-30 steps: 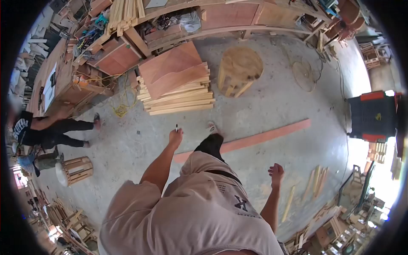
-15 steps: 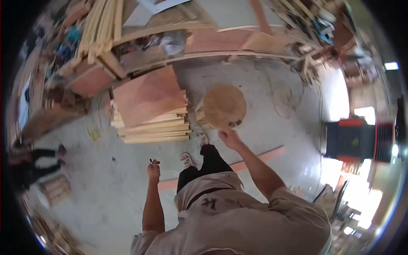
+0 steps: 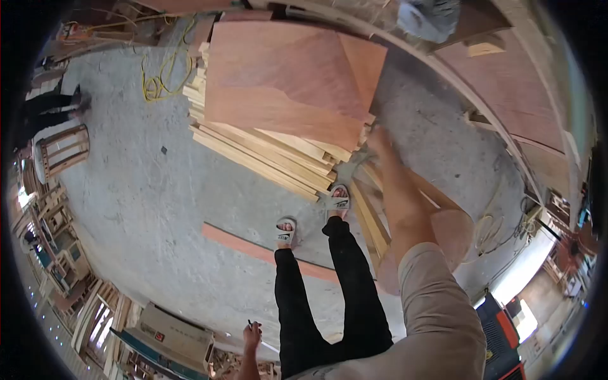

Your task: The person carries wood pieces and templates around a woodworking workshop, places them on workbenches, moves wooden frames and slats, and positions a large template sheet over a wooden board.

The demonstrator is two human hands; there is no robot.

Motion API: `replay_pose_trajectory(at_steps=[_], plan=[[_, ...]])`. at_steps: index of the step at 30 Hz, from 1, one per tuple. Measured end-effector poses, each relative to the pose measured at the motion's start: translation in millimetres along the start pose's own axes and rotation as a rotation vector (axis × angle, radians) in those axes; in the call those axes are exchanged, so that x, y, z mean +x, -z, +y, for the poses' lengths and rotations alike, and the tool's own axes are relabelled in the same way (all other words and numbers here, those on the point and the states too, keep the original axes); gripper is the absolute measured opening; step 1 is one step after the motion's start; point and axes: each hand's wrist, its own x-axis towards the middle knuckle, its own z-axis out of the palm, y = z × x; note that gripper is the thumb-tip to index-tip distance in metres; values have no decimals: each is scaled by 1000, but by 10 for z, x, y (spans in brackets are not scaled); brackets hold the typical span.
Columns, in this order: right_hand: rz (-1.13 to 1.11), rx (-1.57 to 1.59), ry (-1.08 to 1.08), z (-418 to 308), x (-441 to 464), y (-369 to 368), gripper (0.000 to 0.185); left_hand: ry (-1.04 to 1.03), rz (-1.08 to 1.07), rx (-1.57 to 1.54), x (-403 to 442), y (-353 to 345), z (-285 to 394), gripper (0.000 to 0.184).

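My left hand (image 3: 252, 332) is low in the view, its fingers closed on a small dark pen-like stick (image 3: 250, 322). My right hand (image 3: 379, 140) reaches forward to the near right corner of a reddish plywood sheet (image 3: 285, 76). Motion blurs its fingers, and I cannot tell whether they touch the sheet. Under the sheet lies a stack of pale wooden strips (image 3: 266, 161), their ends jutting out toward my feet. Beneath my right forearm stands a round-topped wooden stool (image 3: 453, 231) with splayed legs, partly hidden by the arm.
A long reddish strip (image 3: 244, 246) lies on the floor behind my sandals. Yellow cord (image 3: 158, 82) is coiled beyond the stack. Another person's legs (image 3: 50, 111) and a slatted wooden frame (image 3: 65, 152) are at left. A workbench (image 3: 506, 95) runs along the right.
My view has swung left and nearer to the stack. My right hand has moved from beside the stool top to the plywood's corner. My left hand still holds the dark stick.
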Motion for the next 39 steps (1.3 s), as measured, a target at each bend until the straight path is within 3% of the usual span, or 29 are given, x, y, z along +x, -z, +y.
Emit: replay_pose_trajectory(at_steps=[2, 5, 9, 11, 13, 15, 16, 18, 19, 20, 21, 22, 23, 24, 25, 26, 27, 29, 30, 33, 35, 39], plan=[[47, 405, 98, 163, 344, -255, 37, 89, -6, -33, -393, -46, 84, 33], [112, 353, -75, 58, 601, -116, 40, 28, -59, -18, -292, -113, 401, 32], [195, 289, -84, -480, 349, 238, 44, -111, -52, -59, -31, -204, 883, 31], [-49, 345, -228, -599, 290, 132, 42, -94, -64, -94, -136, -219, 1229, 30], [-228, 654, -51, -589, 86, -151, 46, -114, -64, -77, -199, -225, 1347, 29], [-244, 416, 119, -179, 95, -1139, 47, -121, -53, -76, -413, -176, 1399, 27], [-165, 266, 89, -839, -385, -188, 43, -180, -65, -72, -300, -154, 1596, 27], [-239, 349, -90, -965, -602, -219, 40, -295, -74, -121, -194, -101, 2010, 26], [-108, 153, 194, -914, -593, -328, 35, -369, -104, -108, -94, -95, 2260, 26], [-159, 94, 311, -839, -624, -557, 25, -424, -118, -100, -18, -98, 2443, 26], [-234, 215, 241, -1023, -950, -274, 22, -479, -133, -92, 52, -113, 2603, 25], [-188, 293, 482, -931, -1103, -429, 21, -504, -165, -94, 153, -108, 2803, 26], [-126, 471, 397, -945, -1254, -625, 21, -528, -197, -94, 262, -126, 3003, 26], [-225, 275, 401, -1144, -1483, -171, 20, -566, -215, -83, 409, -191, 3229, 26], [-224, 333, 542, -1120, -1815, -225, 22, -553, -207, -86, 468, -198, 3170, 27], [-265, 375, 534, -1157, -2111, 37, 27, -541, -221, -84, 586, -245, 3209, 27], [-316, 484, 483, -1023, -2225, -101, 26, -553, -251, -91, 590, -285, 3353, 26], [-182, 407, 525, -836, -2727, 267, 26, -480, -250, -148, 717, -364, 3384, 22], [-201, 492, 466, -503, -2823, 25, 27, -501, -260, -148, 749, -443, 3428, 22], [-62, 276, 309, 515, -3269, -221, 27, -494, -314, -102, 669, -800, 3467, 22], [-336, 115, 235, 775, -3652, 392, 32, -504, -311, 6, 647, -992, 3332, 21], [-389, 106, -36, 1261, -3551, 344, 38, -431, -317, 128, 1142, -922, 3438, 22]])
